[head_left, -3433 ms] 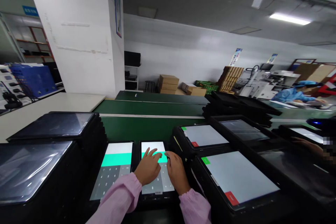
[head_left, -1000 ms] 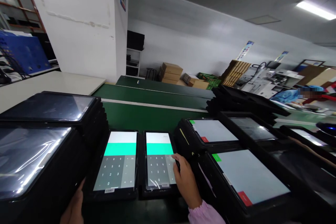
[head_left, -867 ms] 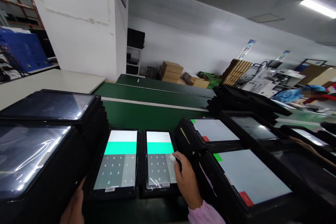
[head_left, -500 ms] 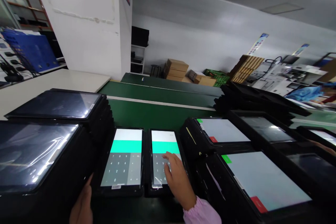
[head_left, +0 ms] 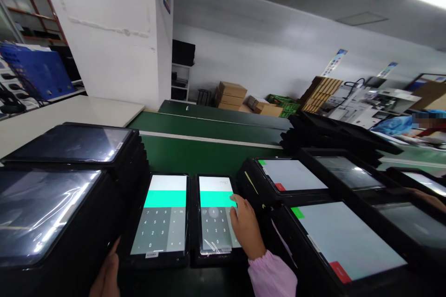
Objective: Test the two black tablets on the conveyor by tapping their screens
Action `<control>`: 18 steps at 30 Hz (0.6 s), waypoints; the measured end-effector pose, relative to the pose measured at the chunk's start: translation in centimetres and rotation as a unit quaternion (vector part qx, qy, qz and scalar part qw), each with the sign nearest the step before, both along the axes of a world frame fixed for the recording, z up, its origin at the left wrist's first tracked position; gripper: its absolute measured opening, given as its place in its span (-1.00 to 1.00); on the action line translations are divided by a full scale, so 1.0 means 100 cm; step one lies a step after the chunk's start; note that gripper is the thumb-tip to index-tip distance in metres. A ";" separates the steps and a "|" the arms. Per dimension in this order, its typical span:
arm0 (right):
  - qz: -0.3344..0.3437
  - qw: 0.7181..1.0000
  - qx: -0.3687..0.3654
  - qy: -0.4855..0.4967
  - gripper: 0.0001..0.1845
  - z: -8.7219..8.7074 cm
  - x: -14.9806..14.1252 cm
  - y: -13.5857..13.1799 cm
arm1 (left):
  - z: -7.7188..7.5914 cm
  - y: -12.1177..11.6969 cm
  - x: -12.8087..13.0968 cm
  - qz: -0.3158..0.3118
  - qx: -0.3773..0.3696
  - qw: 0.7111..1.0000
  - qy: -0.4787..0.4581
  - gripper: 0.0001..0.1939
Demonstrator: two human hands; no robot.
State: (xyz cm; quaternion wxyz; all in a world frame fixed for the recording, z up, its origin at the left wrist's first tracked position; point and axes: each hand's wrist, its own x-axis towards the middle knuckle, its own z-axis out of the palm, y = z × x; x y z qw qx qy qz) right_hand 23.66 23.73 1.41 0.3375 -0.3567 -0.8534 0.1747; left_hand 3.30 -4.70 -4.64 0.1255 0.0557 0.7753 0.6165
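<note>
Across the back, a white wall [head_left: 261, 51], with a pillar [head_left: 114, 55] in front at left. Below, a green table [head_left: 188, 160] crossed by a pale strip [head_left: 209, 139]. At left, a near stack [head_left: 102, 227], black, topped by a glossy dark screen [head_left: 42, 213]; just behind, a far stack [head_left: 69, 141]. At right, beyond the other devices, a crooked pile of black trays [head_left: 334, 134]. Nearer, a large pale screen [head_left: 348, 241], with a smaller-looking pale screen [head_left: 292, 176] behind.

In the middle, between stacks and pale screens, side by side on the table: left tablet [head_left: 160, 225] and right tablet [head_left: 209, 232], both lit, each with a turquoise band above a grey keypad.

Over the right tablet's right edge, the right hand [head_left: 246, 227], out of a lilac sleeve [head_left: 273, 274]: fingers bent, thumb and forefinger slightly apart, fingertip at the band's right end. Contact with the glass impossible to tell. Low beside the near stack, the left hand [head_left: 107, 271], partly cut off; grip impossible to tell.

Smallest: a white label [head_left: 152, 255] at the left tablet's lower edge, and faint digits [head_left: 223, 182] atop the right tablet, too small to read.
</note>
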 end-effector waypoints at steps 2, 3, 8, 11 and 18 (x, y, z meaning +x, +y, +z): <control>0.008 1.000 -0.016 -0.003 -0.60 0.000 0.000 0.003 | -0.001 0.001 -0.001 -0.003 0.001 1.000 0.003 -0.23; 0.022 1.000 -0.016 -0.001 -0.59 0.000 -0.001 0.003 | -0.001 0.001 -0.001 -0.003 -0.002 1.000 0.006 -0.22; 0.034 0.999 -0.011 -0.006 -0.58 -0.003 -0.005 -0.001 | 0.002 0.000 -0.001 -0.001 -0.015 1.000 0.012 -0.24; 0.000 1.000 -0.020 0.005 -0.58 -0.004 -0.002 0.001 | 0.004 0.000 -0.001 0.006 -0.020 1.000 -0.005 -0.29; 0.055 0.998 -0.019 0.025 -0.60 -0.004 -0.001 -0.005 | -0.006 -0.001 -0.002 0.002 -0.006 1.000 0.015 -0.31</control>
